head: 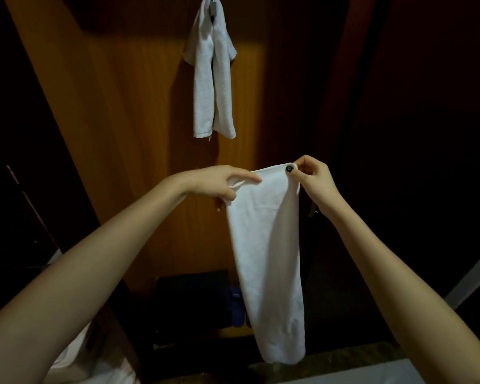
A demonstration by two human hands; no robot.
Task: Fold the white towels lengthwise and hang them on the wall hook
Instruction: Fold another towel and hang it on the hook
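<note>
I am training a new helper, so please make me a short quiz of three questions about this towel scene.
1. True or false: the hung towel is on the hook.
2. How many hands grip the held towel? A) none B) one C) two
3. Is the held towel above or below the hung towel?
Key: 1. true. 2. C, left hand and right hand. 3. below.

Orange-brown wooden panel (128, 134), blue slippers (237, 309) low down, dark box (191, 300) just beside them
</note>
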